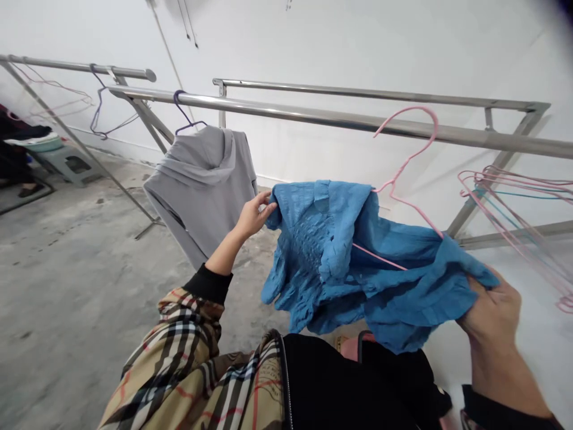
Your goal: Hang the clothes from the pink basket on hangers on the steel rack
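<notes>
A blue ruffled garment (313, 239) drapes over a pink wire hanger (396, 173) in front of me. The hanger's hook rises in front of the metal rail; I cannot tell if it bears on it. My left hand (255, 214) pinches the garment's upper left corner between thumb and fingers. At the other end, my right hand (495, 304) grips the right edge of the cloth, its fingers partly hidden behind it. One lower wire of the hanger shows through the garment's opening.
A grey hooded top (201, 173) hangs by a purple hanger (181, 110) on the metal rail (286, 112). Several pink and blue wire hangers (523, 203) cluster at the right. A second rack (80, 64) with hangers and a grey stool (76, 164) stand at the left.
</notes>
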